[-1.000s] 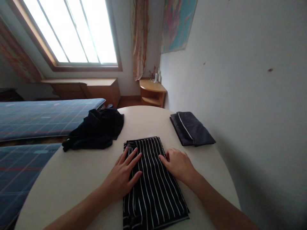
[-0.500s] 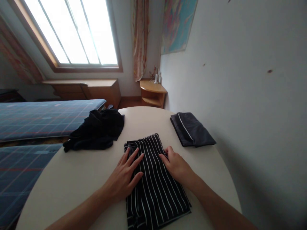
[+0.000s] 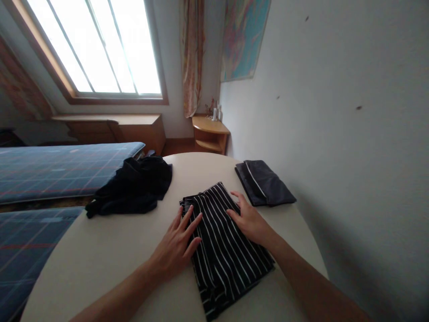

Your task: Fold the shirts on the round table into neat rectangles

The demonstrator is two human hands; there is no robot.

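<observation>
A folded black cloth with white stripes (image 3: pixel 224 250) lies on the cream round table (image 3: pixel 147 250) in front of me. My left hand (image 3: pixel 179 243) rests with spread fingers on the cloth's left edge. At its right edge is my right hand (image 3: pixel 250 219), thumb on the stripes and fingers apart, holding nothing. Toward the back right of the table lies a folded dark grey garment (image 3: pixel 268 183) with a thin white line. A crumpled black garment (image 3: pixel 140 183) sits at the back left.
To the left stand beds with blue checked covers (image 3: pixel 60 172). Beyond the table are a long wooden desk (image 3: pixel 134 127) under the window and a small corner shelf (image 3: pixel 209 125). A pale wall (image 3: pixel 335 156) runs along the right.
The striped cloth has turned slightly, its near end shifting right. My right hand's fingers have opened away from the cloth's edge. The view has shifted a little.
</observation>
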